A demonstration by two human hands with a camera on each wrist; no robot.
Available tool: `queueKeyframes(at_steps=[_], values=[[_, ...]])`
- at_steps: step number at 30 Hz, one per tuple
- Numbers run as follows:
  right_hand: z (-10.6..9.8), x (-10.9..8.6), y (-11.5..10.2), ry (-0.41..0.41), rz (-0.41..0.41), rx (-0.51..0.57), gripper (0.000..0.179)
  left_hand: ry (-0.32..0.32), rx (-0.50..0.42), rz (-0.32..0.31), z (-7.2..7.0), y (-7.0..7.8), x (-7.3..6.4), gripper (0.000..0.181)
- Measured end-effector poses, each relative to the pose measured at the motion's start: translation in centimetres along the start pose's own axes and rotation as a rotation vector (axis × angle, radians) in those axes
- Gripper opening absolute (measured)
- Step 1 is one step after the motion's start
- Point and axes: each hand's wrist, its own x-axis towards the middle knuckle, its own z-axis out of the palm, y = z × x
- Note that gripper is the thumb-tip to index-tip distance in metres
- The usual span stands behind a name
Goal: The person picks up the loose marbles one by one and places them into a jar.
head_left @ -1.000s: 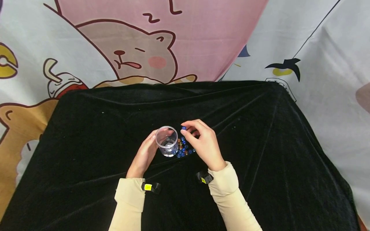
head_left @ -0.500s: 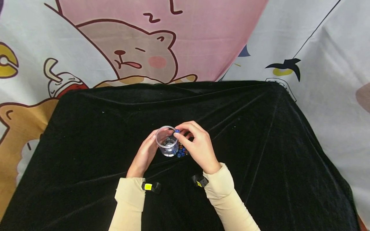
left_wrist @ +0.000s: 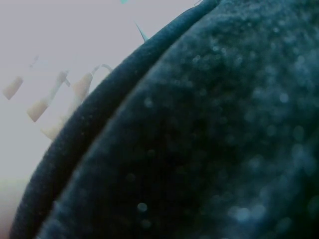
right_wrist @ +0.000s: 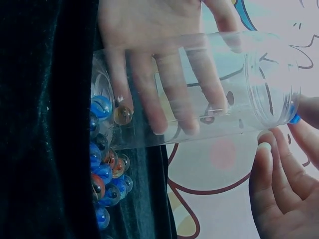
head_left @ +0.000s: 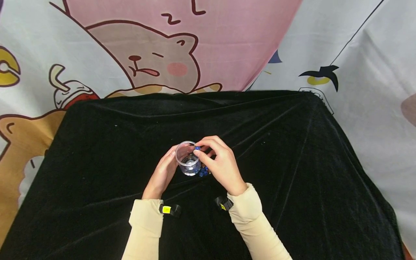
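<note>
A clear plastic jar stands upright on the black cloth, its mouth open. My left hand holds it from the left; through its wall in the right wrist view, the fingers lie against the far side. Between right thumb and fingertips, my right hand pinches a blue marble at the jar's right rim. Loose blue and amber marbles lie beside the base, partly hidden by the right hand in the head view. An amber marble shows at the jar's bottom; whether inside or behind, I cannot tell.
Black velvety cloth with soft folds covers the table. Behind it hangs a printed curtain with cartoon animals. Each wrist wears a small black camera, the left camera with a yellow label.
My right hand has moved left with the blue marble, from above the loose marbles to the jar's rim. The left hand and jar have stayed in place.
</note>
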Motion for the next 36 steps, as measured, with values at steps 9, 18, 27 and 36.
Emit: queueKeyframes(at_steps=[9, 18, 27, 36], values=[[-0.03, -0.02, 0.13, -0.008, -0.013, -0.046, 0.022, 0.002, 0.005, -0.004, 0.03, 0.27, 0.01, 0.044], [-0.06, 0.00, 0.16, -0.013, -0.004, -0.066, 0.023, -0.003, 0.004, 0.019, 0.13, 0.24, 0.07, 0.043], [-0.13, -0.04, 0.25, -0.026, -0.005, -0.075, 0.022, -0.008, -0.009, 0.023, -0.04, -0.16, 0.21, 0.042], [-0.19, -0.04, 0.17, -0.036, 0.010, -0.071, 0.021, -0.008, 0.007, 0.021, -0.01, -0.07, 0.10, 0.042]])
